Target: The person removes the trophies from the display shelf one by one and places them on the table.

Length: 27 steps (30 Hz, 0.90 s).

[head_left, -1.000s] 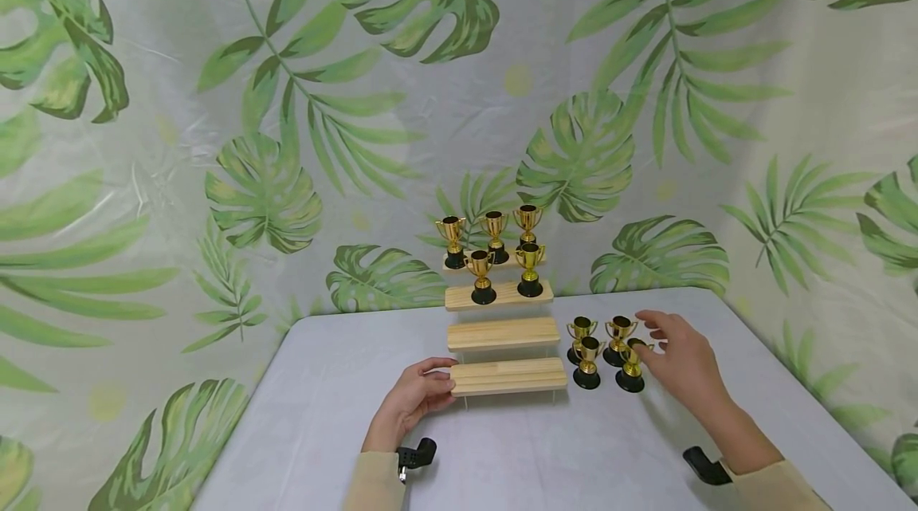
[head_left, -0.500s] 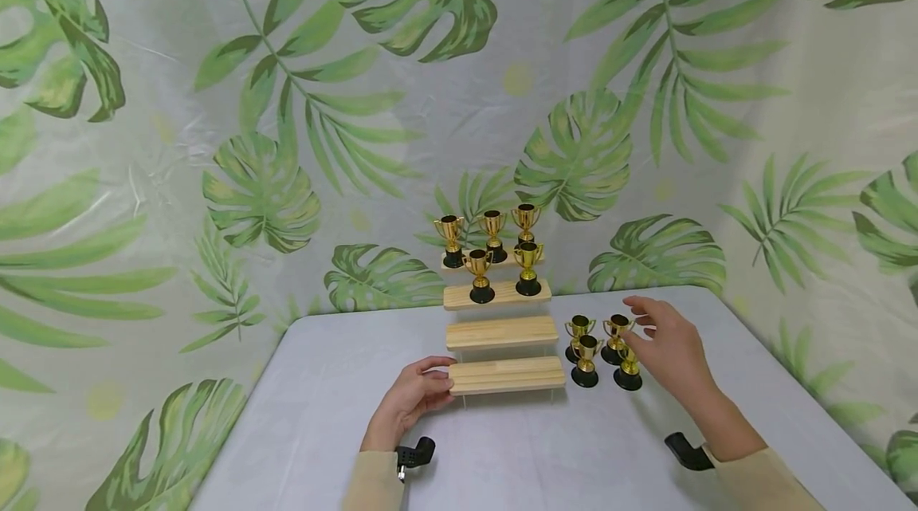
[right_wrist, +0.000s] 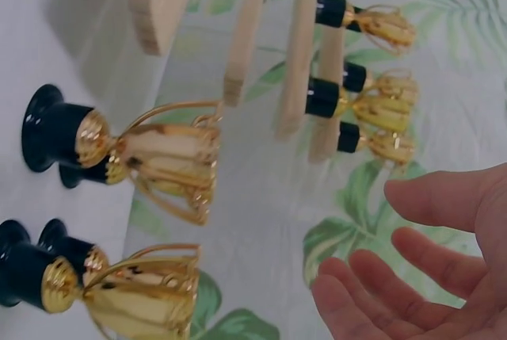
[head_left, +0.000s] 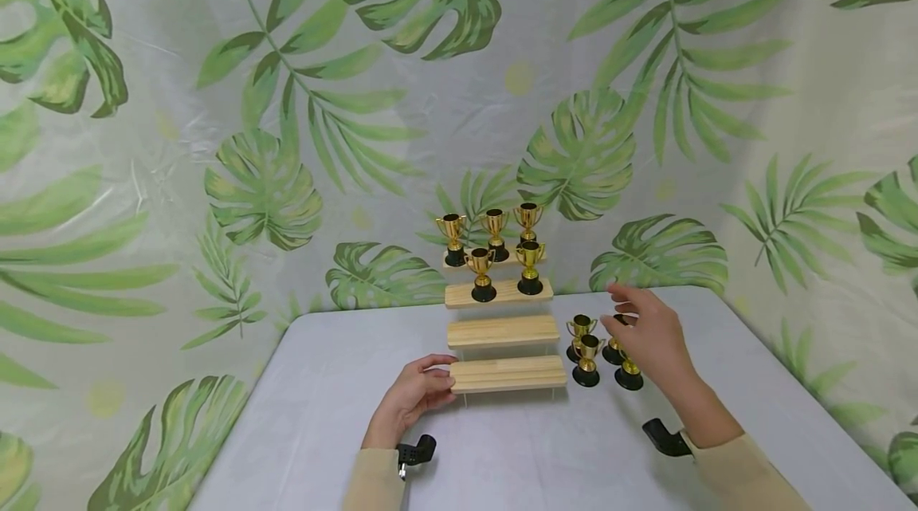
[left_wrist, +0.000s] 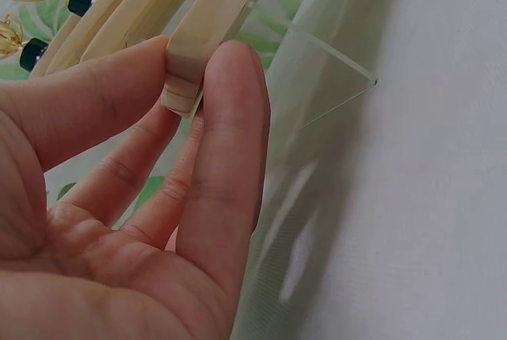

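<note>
A pale grey cloth-covered tabletop [head_left: 516, 455] carries a four-step pale wooden riser with clear legs [head_left: 502, 332] at its middle. Just right of the riser stand four small gold plastic trophy cups with black bases [head_left: 587, 360], directly on the cloth.

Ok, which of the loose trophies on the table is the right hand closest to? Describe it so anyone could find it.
Start at the stepped wooden stand in the middle of the table. Just to its right stand four small gold trophies on black bases. The one meant is the back right trophy, mostly hidden behind the right hand, whose open fingers hover over its cup; the other three show clear of them.
</note>
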Tool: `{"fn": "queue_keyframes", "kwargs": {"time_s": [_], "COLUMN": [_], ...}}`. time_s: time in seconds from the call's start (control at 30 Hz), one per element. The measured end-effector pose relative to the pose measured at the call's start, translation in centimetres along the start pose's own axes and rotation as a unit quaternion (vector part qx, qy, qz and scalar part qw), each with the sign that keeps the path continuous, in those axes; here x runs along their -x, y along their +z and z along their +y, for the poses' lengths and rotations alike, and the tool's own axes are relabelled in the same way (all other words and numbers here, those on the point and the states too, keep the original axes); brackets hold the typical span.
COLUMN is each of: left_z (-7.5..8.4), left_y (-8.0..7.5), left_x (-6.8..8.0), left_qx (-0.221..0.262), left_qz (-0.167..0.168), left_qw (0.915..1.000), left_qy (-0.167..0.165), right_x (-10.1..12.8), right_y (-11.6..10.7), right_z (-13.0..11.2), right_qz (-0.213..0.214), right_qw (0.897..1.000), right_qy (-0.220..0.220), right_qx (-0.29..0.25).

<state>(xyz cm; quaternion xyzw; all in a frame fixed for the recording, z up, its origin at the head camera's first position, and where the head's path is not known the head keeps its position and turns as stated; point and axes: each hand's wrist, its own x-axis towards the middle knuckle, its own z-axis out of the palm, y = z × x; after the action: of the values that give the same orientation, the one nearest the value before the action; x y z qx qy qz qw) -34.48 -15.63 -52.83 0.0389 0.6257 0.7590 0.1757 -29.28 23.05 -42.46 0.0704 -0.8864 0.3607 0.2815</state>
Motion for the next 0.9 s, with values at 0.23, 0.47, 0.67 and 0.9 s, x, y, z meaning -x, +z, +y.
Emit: {"fn": "queue_keyframes", "kwargs": {"time_s": [0.23,0.47,0.67,0.9], "left_z": [0.1,0.2,0.2,0.1], "left_y": [0.2,0.1,0.0,-0.1], "left_x": [0.0,-0.1,-0.1,0.0], "left_qx": [0.0,-0.007,-0.01,-0.006], "left_qz": [-0.001,0.002,0.001,-0.001], "left_qw": [1.0,1.0,0.9999,1.0], "left_qy": [-0.005,-0.005,-0.005,-0.005], "right_x": [-0.9,-1.8,-2.5,-3.6], "right_y": [0.2,0.4,0.8,1.0], "right_z": [-1.2,-2.1,-2.5,-3.0], "right_qz": [-0.004,-0.016,-0.02,-0.02], "right_qw": [1.0,0.999,0.999,0.999], "right_qy": [-0.002,0.005,0.003,-0.004], "right_qx": [-0.01,-0.037,-0.046,-0.051]}}
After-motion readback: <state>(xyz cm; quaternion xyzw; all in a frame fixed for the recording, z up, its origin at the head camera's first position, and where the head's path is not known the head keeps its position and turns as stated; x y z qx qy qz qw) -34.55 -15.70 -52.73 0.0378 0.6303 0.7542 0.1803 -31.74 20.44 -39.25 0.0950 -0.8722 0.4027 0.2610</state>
